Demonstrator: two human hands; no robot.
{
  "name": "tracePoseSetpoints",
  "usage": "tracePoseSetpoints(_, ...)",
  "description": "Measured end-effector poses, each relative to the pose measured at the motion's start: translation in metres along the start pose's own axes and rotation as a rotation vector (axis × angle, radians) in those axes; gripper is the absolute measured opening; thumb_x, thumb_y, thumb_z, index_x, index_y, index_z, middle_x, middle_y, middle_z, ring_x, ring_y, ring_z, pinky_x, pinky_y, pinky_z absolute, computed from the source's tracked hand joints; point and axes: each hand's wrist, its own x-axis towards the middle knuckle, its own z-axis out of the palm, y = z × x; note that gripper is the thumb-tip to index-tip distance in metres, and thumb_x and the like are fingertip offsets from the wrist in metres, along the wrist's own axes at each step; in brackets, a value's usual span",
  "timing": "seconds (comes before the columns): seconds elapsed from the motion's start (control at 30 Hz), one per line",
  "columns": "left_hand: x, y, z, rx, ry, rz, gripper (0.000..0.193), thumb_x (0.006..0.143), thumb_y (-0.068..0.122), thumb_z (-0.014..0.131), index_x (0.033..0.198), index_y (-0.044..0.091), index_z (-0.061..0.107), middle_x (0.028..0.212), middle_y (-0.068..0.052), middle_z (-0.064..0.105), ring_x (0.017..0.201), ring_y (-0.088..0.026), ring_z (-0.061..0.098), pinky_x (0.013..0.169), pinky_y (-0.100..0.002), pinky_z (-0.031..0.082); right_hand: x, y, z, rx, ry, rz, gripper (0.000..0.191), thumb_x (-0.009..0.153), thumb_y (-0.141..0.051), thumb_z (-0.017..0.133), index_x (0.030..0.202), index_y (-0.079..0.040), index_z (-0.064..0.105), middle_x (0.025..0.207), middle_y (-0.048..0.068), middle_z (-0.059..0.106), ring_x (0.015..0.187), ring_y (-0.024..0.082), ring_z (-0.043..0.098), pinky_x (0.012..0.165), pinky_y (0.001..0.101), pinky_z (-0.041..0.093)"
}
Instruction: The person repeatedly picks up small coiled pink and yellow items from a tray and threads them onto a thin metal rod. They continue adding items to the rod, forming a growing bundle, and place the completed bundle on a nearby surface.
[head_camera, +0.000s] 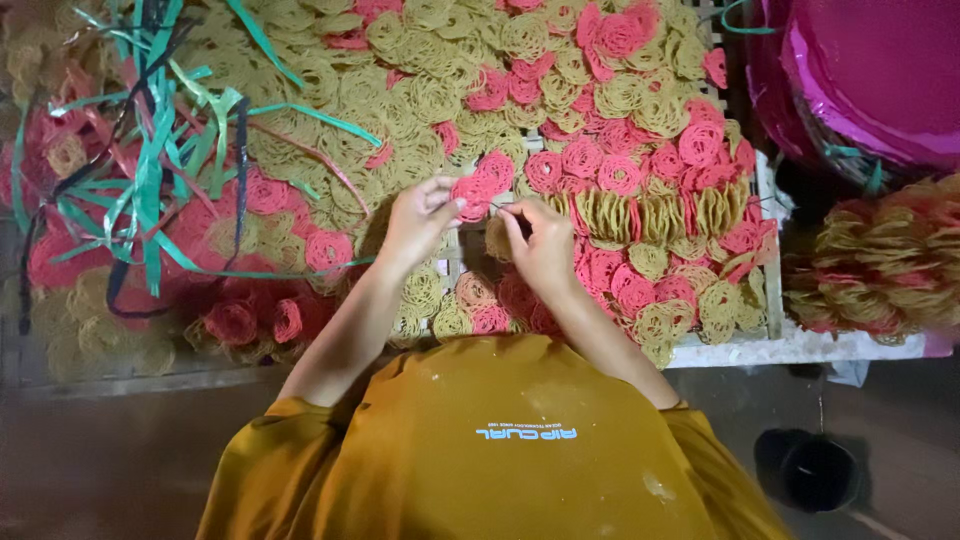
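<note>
Near the tray's (770, 335) front edge, the left hand (418, 222) pinches a pink lacy cracker (472, 193); the right hand (543, 243) curls its fingers closed beside it, apparently on a thin strand. The cracker looks light, stiff and brittle, best held by its rim. Heaped crackers (600, 100) and green plastic strips (150, 170) crowd close.

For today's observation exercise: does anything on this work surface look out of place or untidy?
Yes. A tangle of green strips lies loose over the coils at the left, some dark strands mixed in. By contrast, yellow coils stand neatly on edge in a row at right. Both hands, left and right, meet at a pink coil.
</note>
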Motion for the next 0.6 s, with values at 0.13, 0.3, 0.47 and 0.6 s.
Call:
tracePoseSetpoints(0.13, -0.011, 0.002, 0.003, 0.055, -0.017, 0.111, 0.03, 0.095, 0.001, 0.067, 0.125, 0.001, 0.067, 0.104, -0.008, 0.079, 0.093, -0.011, 0.071, 0.084, -0.027, 0.056, -0.001, -0.003, 0.002, -0.06, 0.038, -0.083, 0.008, 0.095, -0.006, 0.075, 0.094, 0.0, 0.07, 0.092, 0.017, 0.072, 0.079, 0.029, 0.073, 0.071, 0.0373, 0.059)
tracePoseSetpoints(0.3, -0.013, 0.004, 0.012, 0.08, -0.028, 0.162, 0.031, 0.095, 0.002, 0.069, 0.126, 0.001, 0.066, 0.108, -0.009, 0.078, 0.098, -0.011, 0.072, 0.091, -0.026, 0.058, -0.004, -0.006, -0.002, -0.096, 0.041, -0.134, 0.007, 0.094, -0.005, 0.075, 0.095, -0.002, 0.069, 0.088, 0.017, 0.069, 0.078, 0.033, 0.071, 0.07, 0.0393, 0.057)
tracePoseSetpoints(0.47, -0.013, 0.007, 0.019, 0.082, -0.059, 0.191, 0.031, 0.094, 0.001, 0.068, 0.125, 0.001, 0.066, 0.111, -0.01, 0.076, 0.101, -0.012, 0.071, 0.09, -0.027, 0.059, -0.007, -0.008, -0.004, -0.149, 0.05, -0.144, 0.01, 0.093, -0.008, 0.077, 0.095, -0.003, 0.069, 0.087, 0.017, 0.068, 0.077, 0.034, 0.069, 0.069, 0.0405, 0.056)
tracePoseSetpoints(0.6, -0.015, 0.012, 0.02, 0.134, -0.035, 0.178, 0.031, 0.094, 0.004, 0.068, 0.125, 0.001, 0.066, 0.109, -0.01, 0.076, 0.099, -0.012, 0.072, 0.087, -0.026, 0.059, -0.009, -0.007, -0.004, -0.15, 0.054, -0.133, 0.009, 0.093, -0.008, 0.076, 0.095, -0.003, 0.069, 0.09, 0.016, 0.07, 0.079, 0.033, 0.07, 0.069, 0.0396, 0.057)
